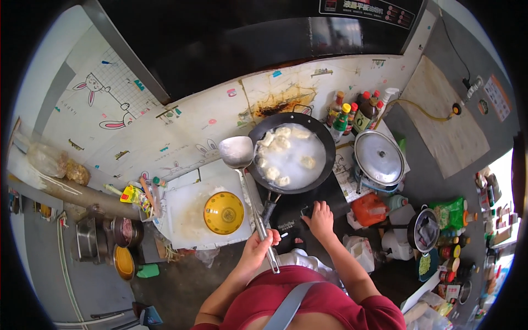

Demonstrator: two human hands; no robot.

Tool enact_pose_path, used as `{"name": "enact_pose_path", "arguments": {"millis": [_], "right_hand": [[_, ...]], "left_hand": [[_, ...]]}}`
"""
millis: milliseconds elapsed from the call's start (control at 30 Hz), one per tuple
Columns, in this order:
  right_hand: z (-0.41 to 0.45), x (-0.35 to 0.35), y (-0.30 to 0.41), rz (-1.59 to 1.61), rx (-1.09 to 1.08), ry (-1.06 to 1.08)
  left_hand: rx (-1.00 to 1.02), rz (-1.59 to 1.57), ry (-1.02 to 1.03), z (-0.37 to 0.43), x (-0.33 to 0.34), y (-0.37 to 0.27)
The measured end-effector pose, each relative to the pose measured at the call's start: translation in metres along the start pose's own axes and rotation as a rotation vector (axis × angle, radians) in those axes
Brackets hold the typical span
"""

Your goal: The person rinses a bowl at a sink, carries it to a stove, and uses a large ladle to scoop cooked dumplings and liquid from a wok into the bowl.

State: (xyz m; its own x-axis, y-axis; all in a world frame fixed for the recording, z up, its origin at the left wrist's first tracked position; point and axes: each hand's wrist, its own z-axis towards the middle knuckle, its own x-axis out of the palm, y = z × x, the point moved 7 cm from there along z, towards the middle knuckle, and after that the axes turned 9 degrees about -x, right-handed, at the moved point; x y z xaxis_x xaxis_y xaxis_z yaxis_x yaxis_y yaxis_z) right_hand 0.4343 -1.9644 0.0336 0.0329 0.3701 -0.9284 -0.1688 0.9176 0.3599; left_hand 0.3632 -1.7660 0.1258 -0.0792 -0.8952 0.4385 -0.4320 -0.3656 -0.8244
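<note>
My left hand grips the handle of a long metal ladle. The ladle's bowl, whitish inside, is raised left of a black wok. Pale dumplings float in cloudy, steaming liquid in the wok, mostly along its left side. At the front of a black gas stove, my right hand has its thumb and fingers around a control knob; whether it grips the knob is unclear. A yellow bowl sits on the white countertop left of the stove.
Sauce bottles stand behind the wok's right side. A lidded metal pot sits right of the stove. A black range hood overhangs the back. On the left are metal basins; at far right is a small pan.
</note>
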Motion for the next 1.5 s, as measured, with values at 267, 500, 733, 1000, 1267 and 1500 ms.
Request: {"name": "enact_pose_path", "arguments": {"millis": [267,500,733,1000,1267,1500], "right_hand": [[-0.041,-0.044,0.117,1.719,0.045,0.711],[-0.043,-0.047,0.152,1.895,0.235,0.618],[-0.041,-0.051,0.173,1.743,0.304,0.479],[-0.039,-0.072,0.170,1.638,0.314,0.374],[-0.052,-0.099,0.139,1.312,0.413,0.225],[-0.063,-0.107,0.091,0.913,0.397,0.184]], "left_hand": [[0.115,0.278,0.076,0.024,-0.004,-0.022],[0.158,0.396,0.174,0.040,0.009,-0.015],[0.099,0.161,0.201,0.032,-0.039,-0.001],[-0.425,-0.601,-0.455,0.027,-0.241,0.115],[-0.508,-1.088,-0.662,0.064,-0.299,0.217],[-0.165,-0.934,-0.521,0.078,-0.299,0.195]]}}
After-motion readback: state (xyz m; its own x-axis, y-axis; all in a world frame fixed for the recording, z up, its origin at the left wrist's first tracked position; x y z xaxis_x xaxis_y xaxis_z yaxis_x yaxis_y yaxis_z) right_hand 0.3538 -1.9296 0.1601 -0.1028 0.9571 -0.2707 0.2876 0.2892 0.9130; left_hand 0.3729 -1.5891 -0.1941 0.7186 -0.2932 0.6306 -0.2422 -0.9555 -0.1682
